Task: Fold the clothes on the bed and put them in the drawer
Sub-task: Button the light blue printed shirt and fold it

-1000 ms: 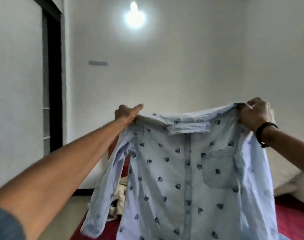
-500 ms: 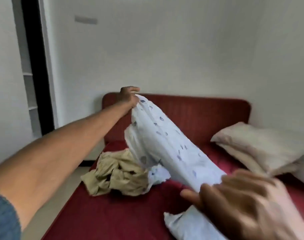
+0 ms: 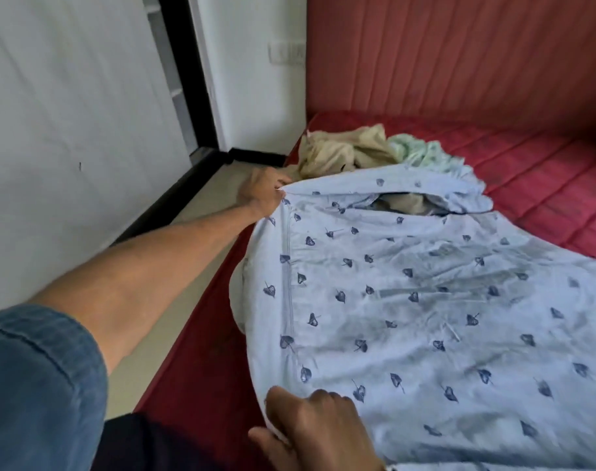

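Note:
A light blue shirt [image 3: 425, 300] printed with dark leaf shapes lies spread face down on the red bed [image 3: 544, 185], collar toward the headboard. My left hand [image 3: 262, 193] pinches the shirt's far left shoulder at the bed's edge. My right hand [image 3: 317, 433] grips the shirt's near left edge, thumb under the cloth. Beyond the collar lie a crumpled beige garment [image 3: 337, 153] and a pale green one [image 3: 422, 154]. No drawer shows.
A padded red headboard [image 3: 459, 52] rises behind the bed. To the left run a strip of pale floor [image 3: 188, 287], a white wall with black skirting, and a dark-framed doorway [image 3: 184, 69] with shelves inside.
The shirt, first held up by its shoulders in the air, swung down and now lies flat on the bed. My view dropped from the wall to the mattress.

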A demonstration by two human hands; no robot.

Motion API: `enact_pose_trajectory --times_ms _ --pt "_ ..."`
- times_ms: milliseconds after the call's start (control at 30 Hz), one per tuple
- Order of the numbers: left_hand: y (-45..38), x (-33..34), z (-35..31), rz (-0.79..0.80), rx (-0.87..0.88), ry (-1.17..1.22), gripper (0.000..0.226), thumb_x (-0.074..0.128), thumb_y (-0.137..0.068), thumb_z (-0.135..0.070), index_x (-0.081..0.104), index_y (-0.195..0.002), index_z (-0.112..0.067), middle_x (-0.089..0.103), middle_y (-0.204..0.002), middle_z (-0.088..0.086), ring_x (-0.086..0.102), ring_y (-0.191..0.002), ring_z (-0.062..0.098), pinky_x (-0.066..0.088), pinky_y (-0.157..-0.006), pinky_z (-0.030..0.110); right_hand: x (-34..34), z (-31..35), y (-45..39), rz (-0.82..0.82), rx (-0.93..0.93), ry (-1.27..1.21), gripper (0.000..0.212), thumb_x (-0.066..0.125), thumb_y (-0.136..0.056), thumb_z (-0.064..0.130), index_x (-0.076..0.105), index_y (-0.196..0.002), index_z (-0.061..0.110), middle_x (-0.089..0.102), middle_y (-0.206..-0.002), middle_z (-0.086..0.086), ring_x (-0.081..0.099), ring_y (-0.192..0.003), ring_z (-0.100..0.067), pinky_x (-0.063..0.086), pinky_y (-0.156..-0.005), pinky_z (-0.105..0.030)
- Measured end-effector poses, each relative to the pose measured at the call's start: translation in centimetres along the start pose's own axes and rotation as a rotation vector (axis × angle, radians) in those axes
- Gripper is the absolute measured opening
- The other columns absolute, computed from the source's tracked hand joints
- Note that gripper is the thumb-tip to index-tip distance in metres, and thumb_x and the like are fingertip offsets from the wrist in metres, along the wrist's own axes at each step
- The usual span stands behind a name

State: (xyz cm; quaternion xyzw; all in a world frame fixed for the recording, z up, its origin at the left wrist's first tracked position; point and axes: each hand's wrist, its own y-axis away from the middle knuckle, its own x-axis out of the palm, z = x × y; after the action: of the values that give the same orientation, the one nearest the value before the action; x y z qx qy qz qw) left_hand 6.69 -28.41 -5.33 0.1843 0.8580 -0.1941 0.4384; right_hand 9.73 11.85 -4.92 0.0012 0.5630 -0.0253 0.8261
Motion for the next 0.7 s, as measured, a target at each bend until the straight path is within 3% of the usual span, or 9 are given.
enact_pose_trajectory --times_ms 67,100,267,433,533,600,700 --pt "1.5 -0.4 2.6 -0.058 -0.034 -0.107 0.029 0.070 -0.089 -0.020 0.074 -0.112 -0.038 0.076 -0.111 -0.005 0.070 -0.107 0.019 0.058 -0.087 0.037 2.5 1.6 -1.2 0.111 0.095 -0.202 0.042 0.053 -0.090 0.064 0.038 -0.096 0.025 0.067 -0.089 -0.007 0.063 -0.089 -0.030 0.044 -0.073 -0.036" --pt "2.2 -0.7 3.8 -0.078 -0.041 -0.144 0.026 0.069 -0.091 -0.021 0.074 -0.111 -0.037 0.076 -0.109 -0.005 0.070 -0.106 0.021 0.058 -0.085 0.037 3.7 2.1 -1.6 0.142 0.116 -0.296 0.042 0.053 -0.091 0.065 0.038 -0.098 0.026 0.067 -0.094 -0.006 0.062 -0.094 -0.031 0.047 -0.080 -0.037" --pt "4.1 -2.4 4.8 -0.139 -0.059 -0.287 0.023 0.069 -0.092 -0.021 0.076 -0.110 -0.034 0.076 -0.101 0.005 0.069 -0.097 0.035 0.056 -0.074 0.038 7.8 3.3 -3.2 0.199 0.187 -0.452 0.041 0.058 -0.087 0.065 0.045 -0.095 0.027 0.068 -0.086 0.000 0.065 -0.087 -0.022 0.052 -0.080 -0.033" --pt "5.0 -1.5 2.8 -0.183 -0.139 -0.399 0.022 0.066 -0.086 -0.005 0.075 -0.089 -0.024 0.062 -0.075 0.005 0.067 -0.081 0.032 0.038 -0.062 0.032 7.7 2.4 -3.9 0.272 0.238 -0.574 0.035 0.063 -0.092 0.055 0.050 -0.080 0.024 0.058 -0.069 0.005 0.055 -0.069 -0.011 0.050 -0.075 -0.032" --pt "5.5 -1.7 1.0 -0.156 -0.163 -0.421 0.018 0.069 -0.087 -0.009 0.075 -0.098 -0.023 0.071 -0.094 0.009 0.069 -0.094 0.034 0.044 -0.072 0.034 7.0 3.1 -4.2 0.308 0.240 -0.674 0.034 0.064 -0.095 0.050 0.049 -0.078 0.024 0.057 -0.070 0.006 0.053 -0.071 -0.012 0.044 -0.070 -0.030" --pt "6.1 -1.3 0.2 -0.105 -0.203 -0.418 0.022 0.072 -0.088 -0.016 0.073 -0.109 -0.021 0.071 -0.112 0.013 0.066 -0.110 0.036 0.045 -0.091 0.039 6.9 4.1 -4.1 0.321 0.224 -0.676 0.029 0.063 -0.097 0.047 0.054 -0.087 0.022 0.067 -0.088 -0.006 0.062 -0.087 -0.023 0.048 -0.079 -0.034" --pt "8.9 0.2 -1.4 -0.018 -0.122 -0.293 0.038 0.067 -0.090 -0.014 0.066 -0.128 -0.020 0.065 -0.128 0.016 0.056 -0.124 0.039 0.046 -0.101 0.046 5.9 5.2 -3.8 0.353 0.228 -0.641 0.033 0.062 -0.099 0.044 0.065 -0.095 0.011 0.071 -0.106 -0.014 0.064 -0.105 -0.032 0.052 -0.094 -0.040"
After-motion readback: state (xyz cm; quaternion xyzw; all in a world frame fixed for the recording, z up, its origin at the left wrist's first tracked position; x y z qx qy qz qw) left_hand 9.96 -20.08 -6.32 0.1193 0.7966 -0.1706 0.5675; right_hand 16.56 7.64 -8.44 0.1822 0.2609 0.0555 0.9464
